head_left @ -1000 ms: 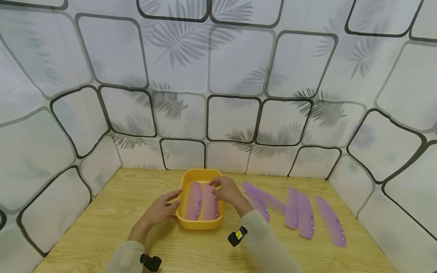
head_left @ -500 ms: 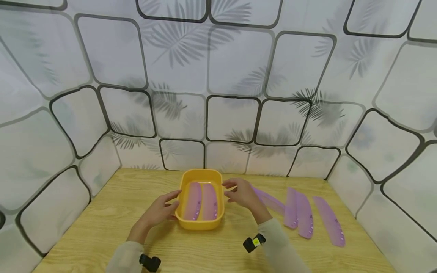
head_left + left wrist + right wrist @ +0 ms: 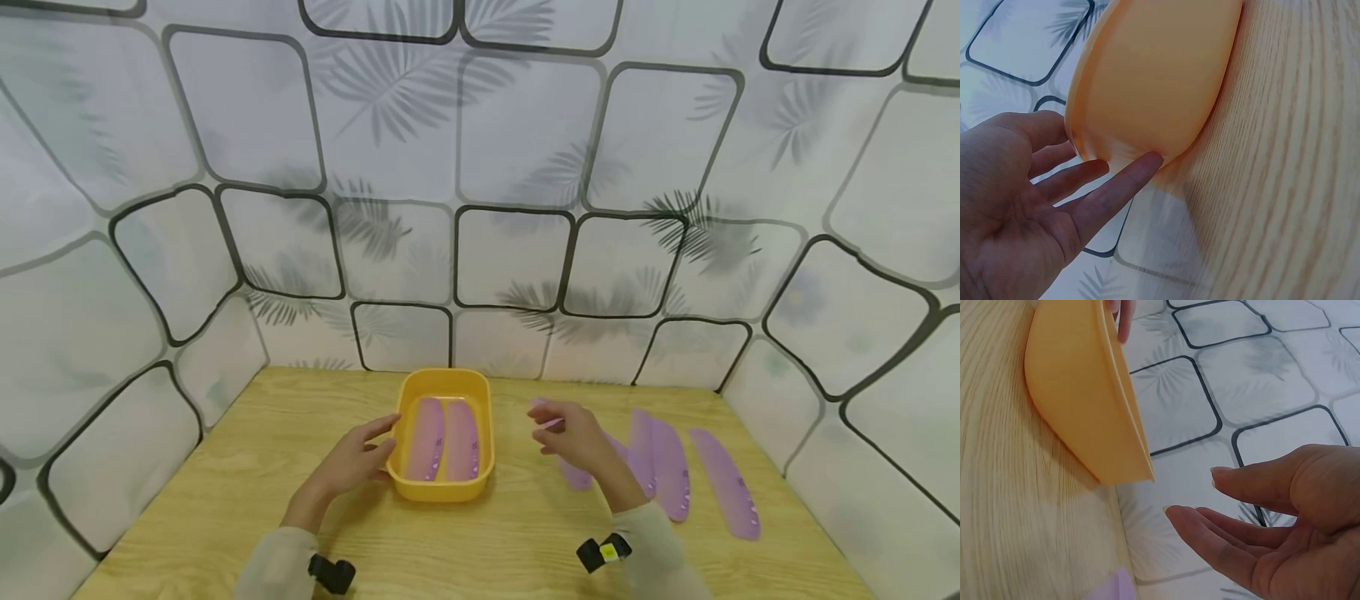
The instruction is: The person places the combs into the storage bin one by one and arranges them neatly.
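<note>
My left hand [image 3: 356, 457] rests against the left side of a yellow plastic box [image 3: 444, 493], its fingers extended. In the left wrist view, the fingertips [image 3: 1152, 160] touch the wall of the box [image 3: 1154, 69]. Two flat, curved, translucent purple pieces, a left one [image 3: 425, 440] and a right one [image 3: 461, 440], lie side by side inside the box. To the right of it, my right hand [image 3: 577, 437] is over more purple pieces [image 3: 576, 478], partly hiding them. Its thumb and fingers [image 3: 1210, 540] are apart with nothing between them.
Right of my right hand lie overlapping purple pieces [image 3: 670, 471] and one separate purple piece [image 3: 726, 483]. They rest on a wooden table [image 3: 450, 550]. A patterned curtain [image 3: 517, 250] surrounds the table at the back and sides.
My right hand has withdrawn from above the box and moved right, over the loose purple pieces. The left hand and the box have stayed in place.
</note>
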`<state>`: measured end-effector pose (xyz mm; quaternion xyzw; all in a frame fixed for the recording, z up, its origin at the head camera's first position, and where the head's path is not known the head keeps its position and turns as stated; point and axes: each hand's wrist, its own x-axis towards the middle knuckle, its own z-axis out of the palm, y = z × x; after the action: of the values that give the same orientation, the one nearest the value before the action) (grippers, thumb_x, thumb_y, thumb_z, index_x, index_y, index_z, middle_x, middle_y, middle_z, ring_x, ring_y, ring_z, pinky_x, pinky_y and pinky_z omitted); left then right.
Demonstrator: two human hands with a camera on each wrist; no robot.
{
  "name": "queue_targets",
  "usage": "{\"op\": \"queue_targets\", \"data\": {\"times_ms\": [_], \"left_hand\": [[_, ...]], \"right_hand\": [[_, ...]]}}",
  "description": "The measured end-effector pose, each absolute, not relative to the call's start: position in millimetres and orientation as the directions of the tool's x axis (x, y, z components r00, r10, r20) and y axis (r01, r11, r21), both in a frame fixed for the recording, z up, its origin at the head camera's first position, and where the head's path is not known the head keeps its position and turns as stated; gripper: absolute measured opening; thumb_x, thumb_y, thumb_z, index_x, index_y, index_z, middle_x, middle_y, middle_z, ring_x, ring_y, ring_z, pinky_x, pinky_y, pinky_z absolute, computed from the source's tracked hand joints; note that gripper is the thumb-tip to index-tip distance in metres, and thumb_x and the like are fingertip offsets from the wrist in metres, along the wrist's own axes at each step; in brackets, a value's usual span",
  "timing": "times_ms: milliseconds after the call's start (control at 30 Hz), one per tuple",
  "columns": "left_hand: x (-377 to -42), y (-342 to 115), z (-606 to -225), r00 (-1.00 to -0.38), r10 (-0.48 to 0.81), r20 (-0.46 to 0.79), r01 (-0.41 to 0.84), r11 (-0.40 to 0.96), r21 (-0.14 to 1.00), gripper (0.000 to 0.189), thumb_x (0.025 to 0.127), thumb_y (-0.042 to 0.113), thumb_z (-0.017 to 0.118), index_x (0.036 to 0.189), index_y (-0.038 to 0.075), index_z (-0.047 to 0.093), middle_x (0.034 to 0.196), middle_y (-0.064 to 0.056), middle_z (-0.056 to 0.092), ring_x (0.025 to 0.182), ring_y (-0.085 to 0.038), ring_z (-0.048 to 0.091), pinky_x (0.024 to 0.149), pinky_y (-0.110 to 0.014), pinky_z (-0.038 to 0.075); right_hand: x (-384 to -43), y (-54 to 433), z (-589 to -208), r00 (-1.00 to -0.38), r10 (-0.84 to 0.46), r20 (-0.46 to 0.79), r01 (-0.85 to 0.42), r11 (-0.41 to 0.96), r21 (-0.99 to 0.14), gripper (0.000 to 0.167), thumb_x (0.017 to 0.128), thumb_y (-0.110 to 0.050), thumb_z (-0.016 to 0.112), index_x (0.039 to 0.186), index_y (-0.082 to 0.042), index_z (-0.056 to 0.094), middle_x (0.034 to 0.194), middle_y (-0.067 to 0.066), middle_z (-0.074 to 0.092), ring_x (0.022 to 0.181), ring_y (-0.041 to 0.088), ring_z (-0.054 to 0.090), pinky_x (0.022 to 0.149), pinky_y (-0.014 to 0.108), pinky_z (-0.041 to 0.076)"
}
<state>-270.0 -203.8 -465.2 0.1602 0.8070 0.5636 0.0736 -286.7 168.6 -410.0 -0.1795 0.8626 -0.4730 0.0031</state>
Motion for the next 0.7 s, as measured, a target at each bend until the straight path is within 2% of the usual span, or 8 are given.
{"op": "queue_targets", "data": {"times_ms": [267, 567, 700], "left_hand": [[-270, -204, -463, -0.932, 0.357, 0.068, 0.186, 0.308, 0.933, 0.058, 0.111, 0.014, 0.048, 0.159, -0.008, 0.027, 0.164, -0.036, 0.023, 0.127, -0.053, 0.059, 0.082, -0.045, 0.066], [-269, -200, -462, -0.925, 0.371, 0.081, 0.2, 0.296, 0.934, 0.058, 0.11, 0.015, 0.049, 0.159, -0.008, 0.027, 0.163, -0.037, 0.023, 0.127, -0.054, 0.059, 0.082, -0.046, 0.066], [-268, -201, -462, -0.934, 0.35, 0.071, 0.188, 0.313, 0.931, 0.057, 0.11, 0.015, 0.049, 0.159, -0.007, 0.028, 0.163, -0.037, 0.024, 0.128, -0.054, 0.057, 0.081, -0.044, 0.066]], "right_hand": [[-276, 192, -407, -0.952, -0.271, 0.146, -0.275, 0.535, -0.799, 0.032, 0.096, -0.001, 0.068, 0.128, 0.007, 0.066, 0.131, 0.03, 0.065, 0.104, 0.036, 0.073, 0.073, 0.032, 0.066], [-274, 214, -403, -0.947, -0.271, 0.17, -0.3, 0.569, -0.765, 0.033, 0.096, -0.001, 0.068, 0.128, 0.007, 0.066, 0.126, 0.029, 0.068, 0.098, 0.034, 0.075, 0.071, 0.032, 0.065], [-275, 225, -401, -0.955, -0.258, 0.149, -0.275, 0.57, -0.774, 0.038, 0.097, -0.004, 0.069, 0.132, 0.008, 0.063, 0.129, 0.031, 0.065, 0.101, 0.034, 0.074, 0.074, 0.033, 0.066]]}}
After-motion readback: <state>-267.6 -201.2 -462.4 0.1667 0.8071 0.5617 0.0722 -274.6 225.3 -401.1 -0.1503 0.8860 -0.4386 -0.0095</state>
